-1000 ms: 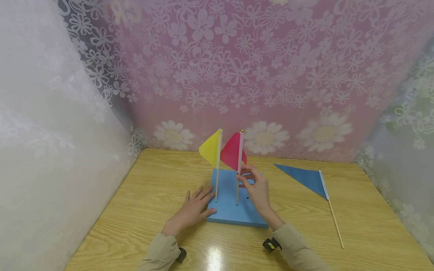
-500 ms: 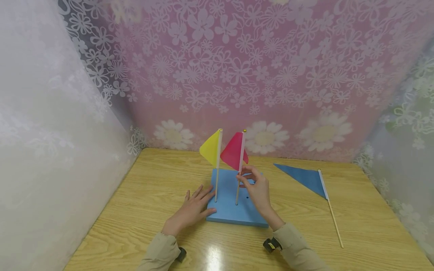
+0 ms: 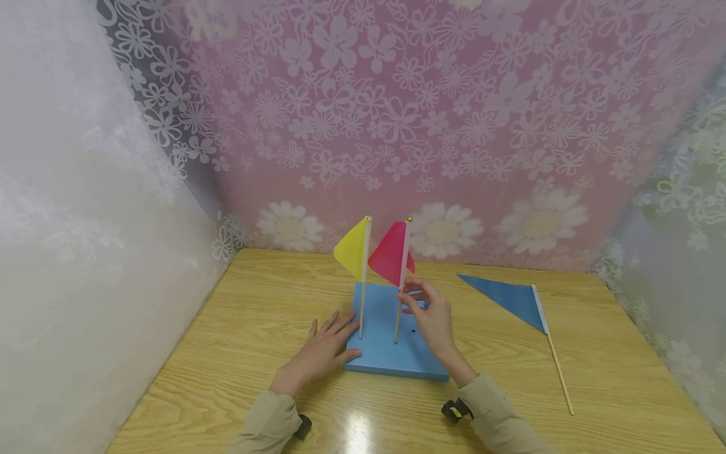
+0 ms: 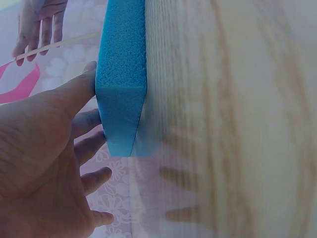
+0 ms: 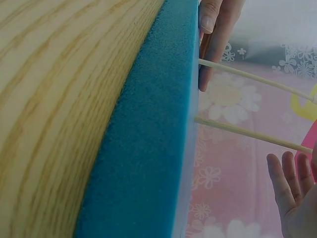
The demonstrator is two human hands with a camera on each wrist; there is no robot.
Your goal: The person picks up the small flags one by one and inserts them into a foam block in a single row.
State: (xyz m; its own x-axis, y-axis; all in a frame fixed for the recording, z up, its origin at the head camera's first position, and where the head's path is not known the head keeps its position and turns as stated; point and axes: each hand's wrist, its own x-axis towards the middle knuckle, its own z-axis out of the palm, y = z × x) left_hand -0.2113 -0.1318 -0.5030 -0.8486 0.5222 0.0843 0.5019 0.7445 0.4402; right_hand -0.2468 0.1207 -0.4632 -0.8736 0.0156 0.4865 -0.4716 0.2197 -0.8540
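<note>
A blue foam block (image 3: 386, 353) lies on the wooden table (image 3: 255, 315). Two flags stand in it: a yellow flag (image 3: 351, 250) at the left and a red flag (image 3: 387, 256) beside it. My right hand (image 3: 409, 296) pinches the red flag's stick (image 3: 397, 321) just under the cloth. My left hand (image 3: 320, 353) lies flat on the table, fingers straight, thumb against the block's left edge (image 4: 121, 89). In the right wrist view both sticks (image 5: 237, 130) rise from the foam (image 5: 153, 139), with my straight fingers (image 5: 290, 188) near the red cloth.
A blue flag (image 3: 507, 297) on a long stick (image 3: 558, 372) lies flat on the table to the right of the block. Flowered lace curtains (image 3: 397, 126) close in the table at the back and on both sides.
The red flag's top has tipped slightly to the right under my right hand, which shifted a little. My left hand and the block have stayed put.
</note>
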